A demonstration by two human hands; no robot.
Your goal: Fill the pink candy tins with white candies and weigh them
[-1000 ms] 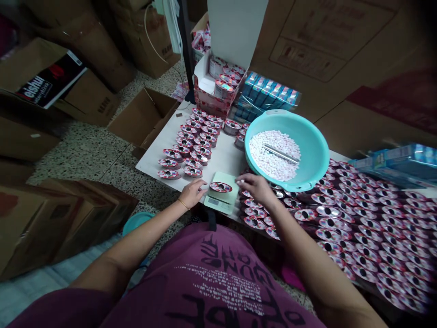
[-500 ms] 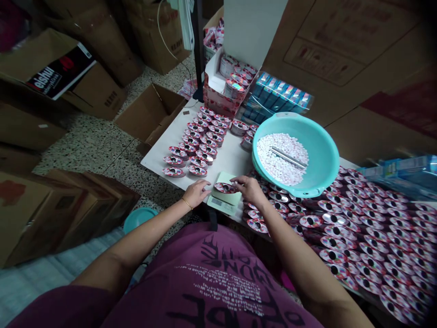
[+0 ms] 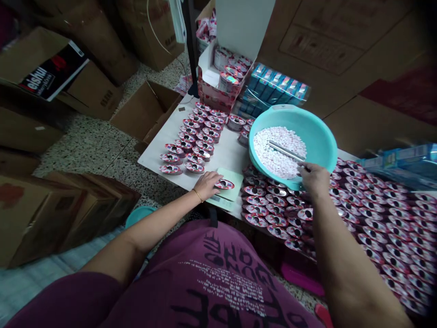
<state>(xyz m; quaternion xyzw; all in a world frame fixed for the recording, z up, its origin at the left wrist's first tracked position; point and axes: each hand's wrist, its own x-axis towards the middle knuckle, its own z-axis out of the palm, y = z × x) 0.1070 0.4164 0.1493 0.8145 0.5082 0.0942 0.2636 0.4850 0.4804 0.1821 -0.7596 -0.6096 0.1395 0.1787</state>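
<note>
On a pale green scale (image 3: pixel 232 190) at the table's front edge stands a small oval container (image 3: pixel 224 184) with a printed red-and-white top and a dark round opening. My left hand (image 3: pixel 207 185) has its fingers bent around the container's left end. My right hand (image 3: pixel 316 180) is at the front right rim of a turquoise basin (image 3: pixel 321 141), fingers curled together over the inner edge; what they hold, if anything, is hidden. Small white pellets (image 3: pixel 280 159) fill the basin's bottom. A metal tube (image 3: pixel 285 150) lies on them, its near end close to my right fingertips.
Rows of similar oval containers (image 3: pixel 194 167) stand on the table's left side, and many more (image 3: pixel 372 218) crowd the right. Behind are an open printed box (image 3: pixel 218 93) and wrapped blue packs (image 3: pixel 273 89). Cardboard boxes (image 3: pixel 146 109) sit on the floor to the left.
My right hand has left the oval container and moved right to the basin. My left hand has moved right and closed in on the container. The view has shifted slightly.
</note>
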